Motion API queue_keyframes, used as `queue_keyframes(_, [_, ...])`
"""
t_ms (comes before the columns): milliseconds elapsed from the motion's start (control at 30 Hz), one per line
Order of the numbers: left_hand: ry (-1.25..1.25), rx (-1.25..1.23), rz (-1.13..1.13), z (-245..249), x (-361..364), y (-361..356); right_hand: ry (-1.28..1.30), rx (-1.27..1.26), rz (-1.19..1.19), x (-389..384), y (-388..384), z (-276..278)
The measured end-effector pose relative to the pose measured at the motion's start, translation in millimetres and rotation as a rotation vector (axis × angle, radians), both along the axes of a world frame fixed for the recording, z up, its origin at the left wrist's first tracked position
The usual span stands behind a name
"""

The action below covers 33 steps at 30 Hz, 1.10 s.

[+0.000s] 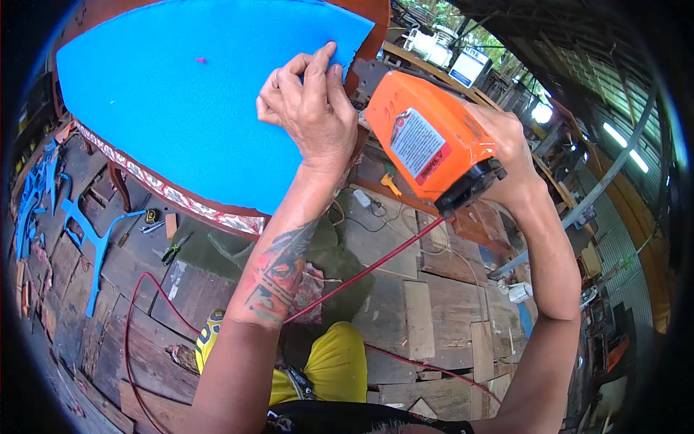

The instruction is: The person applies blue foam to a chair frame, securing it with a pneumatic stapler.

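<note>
A sheet of blue foam [166, 108] lies over a large wooden furniture piece, whose red-brown frame [372, 43] shows along the edge. My left hand [311, 105] rests on the foam near its right edge, index finger stretched toward the border, other fingers partly bent and apart, holding nothing visible. In my right hand [510, 145] is an orange staple gun [412, 134], its handle mostly hidden by the gun's body. The gun's nose points at the frame beside the foam's edge; whether it touches cannot be made out. A red air hose [369, 269] runs down from it.
Patterned fabric [181, 192] borders the furniture's lower edge. On the plank floor lie blue foam scraps [90, 231], a tape measure [150, 215], green-handled pliers [173, 249] and a power adapter [363, 199]. The hose loops near my yellow-clad legs [336, 365]. Behind stands a bench with a white container [470, 66].
</note>
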State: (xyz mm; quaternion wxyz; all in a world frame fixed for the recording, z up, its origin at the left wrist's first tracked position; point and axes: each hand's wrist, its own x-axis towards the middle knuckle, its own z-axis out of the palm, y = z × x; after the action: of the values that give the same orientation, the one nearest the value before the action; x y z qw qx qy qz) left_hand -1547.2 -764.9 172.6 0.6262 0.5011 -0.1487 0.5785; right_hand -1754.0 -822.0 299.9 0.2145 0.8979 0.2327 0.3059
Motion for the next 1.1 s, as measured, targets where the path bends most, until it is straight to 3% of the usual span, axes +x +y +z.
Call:
queue_keyframes(233, [-0.009,0.029,-0.01,-1.7,-1.4,12.2,-0.012,0.002,0.02,12.1,13.7,6.7])
queue_keyframes(433, [-0.035,0.011,-0.048,-6.9,2.1,11.8,-0.014,-0.108,-0.156,20.2,22.8,13.4])
queue_keyframes(767, [-0.043,0.014,-0.023,-6.1,5.3,12.1,-0.027,-0.144,-0.169,25.7,23.5,17.6])
queue_keyframes(1100, [-0.048,0.055,-0.019,-5.8,7.3,15.9,0.005,-0.111,-0.364,29.1,34.8,13.6])
